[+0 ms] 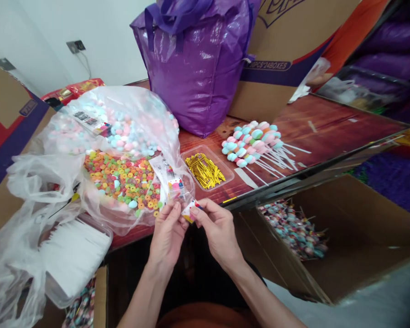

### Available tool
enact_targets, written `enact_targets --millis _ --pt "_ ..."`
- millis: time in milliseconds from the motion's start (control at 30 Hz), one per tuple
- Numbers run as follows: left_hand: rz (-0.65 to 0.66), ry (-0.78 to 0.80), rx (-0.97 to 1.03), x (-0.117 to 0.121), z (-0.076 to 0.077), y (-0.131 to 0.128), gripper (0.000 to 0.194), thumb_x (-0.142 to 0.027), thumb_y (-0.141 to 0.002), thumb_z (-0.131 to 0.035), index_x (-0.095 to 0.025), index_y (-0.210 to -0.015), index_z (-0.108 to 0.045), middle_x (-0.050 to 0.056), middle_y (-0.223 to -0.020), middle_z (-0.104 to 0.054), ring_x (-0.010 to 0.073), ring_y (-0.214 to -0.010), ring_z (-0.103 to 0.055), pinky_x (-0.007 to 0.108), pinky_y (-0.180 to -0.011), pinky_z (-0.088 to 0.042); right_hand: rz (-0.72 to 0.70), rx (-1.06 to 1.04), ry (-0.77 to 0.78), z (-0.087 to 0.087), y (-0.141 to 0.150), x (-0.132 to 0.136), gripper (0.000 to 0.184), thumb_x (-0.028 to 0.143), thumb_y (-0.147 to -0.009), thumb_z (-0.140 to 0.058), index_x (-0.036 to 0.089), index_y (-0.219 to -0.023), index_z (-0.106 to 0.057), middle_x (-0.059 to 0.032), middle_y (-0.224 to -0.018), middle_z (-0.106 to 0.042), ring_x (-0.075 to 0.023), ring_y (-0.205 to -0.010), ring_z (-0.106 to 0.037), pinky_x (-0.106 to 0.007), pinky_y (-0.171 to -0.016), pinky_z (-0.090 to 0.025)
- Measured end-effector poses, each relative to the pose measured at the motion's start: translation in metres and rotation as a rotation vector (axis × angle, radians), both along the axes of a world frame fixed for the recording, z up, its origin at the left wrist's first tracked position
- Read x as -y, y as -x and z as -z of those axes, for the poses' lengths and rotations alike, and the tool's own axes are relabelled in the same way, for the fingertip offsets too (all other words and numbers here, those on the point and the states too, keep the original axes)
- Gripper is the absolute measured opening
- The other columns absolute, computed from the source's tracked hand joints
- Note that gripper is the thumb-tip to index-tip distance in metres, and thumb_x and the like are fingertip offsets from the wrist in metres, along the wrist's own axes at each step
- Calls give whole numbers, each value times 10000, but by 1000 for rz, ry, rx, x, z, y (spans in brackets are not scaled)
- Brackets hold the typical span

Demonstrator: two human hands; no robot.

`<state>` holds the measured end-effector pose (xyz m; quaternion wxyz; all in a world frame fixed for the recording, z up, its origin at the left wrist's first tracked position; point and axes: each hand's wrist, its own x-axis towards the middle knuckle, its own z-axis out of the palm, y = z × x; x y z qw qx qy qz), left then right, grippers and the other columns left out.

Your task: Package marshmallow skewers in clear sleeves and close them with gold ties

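Note:
My left hand [167, 234] and my right hand [217, 230] meet at the table's near edge, both pinching one small printed wrapper [188, 210] between fingertips. Just above them lies a stack of the same clear printed wrappers [169, 182] on a big plastic bag [99, 150] of colourful ring candies and pastel marshmallows. A clear tray of gold twist ties [205, 170] sits to the right of the bag. Further right, a row of pastel marshmallow skewers [254, 141] lies on white sticks on the wooden table [321, 127].
A purple shopping bag [194, 64] and a large cardboard box [287, 50] stand at the back. An open carton [345, 237] at lower right holds wrapped skewers [294, 230]. A tub of white sticks [71, 255] sits at lower left, beside loose plastic.

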<state>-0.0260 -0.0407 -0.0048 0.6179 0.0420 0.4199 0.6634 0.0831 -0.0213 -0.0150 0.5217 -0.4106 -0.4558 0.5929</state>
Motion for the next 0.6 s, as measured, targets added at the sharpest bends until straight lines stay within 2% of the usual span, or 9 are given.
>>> enact_targets --millis 67,133,233,333,400,467,600 --pt "-6 12 9 -6 -1 -1 355 -204 -502 -968 -144 -759 -731 -21 -730 -672 28 -547 -516 144 -537 -446 -4 46 -34 0 -5 0 202 309 -875 -683 178 -730 -633 39 -650 -548 -103 -599 -448 -230 -575 -387" --pt "-17 -22 -28 -7 -1 -6 306 -199 -532 -956 -134 -705 -712 -31 -671 -638 33 -549 -514 148 -546 -453 10 76 -57 0 -10 -1 256 323 -898 -649 179 -697 -583 45 -636 -499 -100 -599 -421 -226 -572 -368" --pt "-66 -81 -108 -4 1 -16 266 -225 -601 -930 -134 -689 -697 -40 -642 -599 32 -558 -501 142 -546 -443 15 110 -79 0 -15 -3 318 349 -930 -594 187 -668 -512 49 -627 -439 -99 -592 -379 -227 -556 -336" --pt "-44 -79 -112 -3 -1 -20 276 -318 -660 -899 -147 -721 -691 -38 -652 -587 46 -534 -488 163 -500 -426 -24 157 -111 -1 -22 -7 340 357 -952 -541 198 -662 -459 49 -625 -410 -102 -590 -367 -233 -552 -322" --pt "-21 -28 -92 -6 -3 -17 304 -323 -632 -912 -147 -722 -681 -36 -656 -586 55 -524 -494 175 -482 -424 -74 197 -138 -1 -28 -11 341 347 -952 -533 204 -660 -432 49 -631 -392 -103 -591 -361 -236 -556 -318" --pt "-39 24 -84 -10 -4 -13 334 -260 -561 -945 -137 -698 -667 -45 -651 -575 40 -504 -470 166 -470 -411 -102 250 -170 -2 -35 -14 357 332 -944 -542 209 -643 -396 50 -632 -366 -102 -589 -349 -240 -558 -312" --pt "-104 22 -142 -15 -3 -15 354 -219 -519 -958 -127 -673 -652 -68 -606 -513 21 -483 -398 153 -456 -385 -29 322 -174 -2 -45 -19 339 318 -944 -547 205 -650 -422 43 -642 -393 -107 -610 -372 -242 -574 -320"
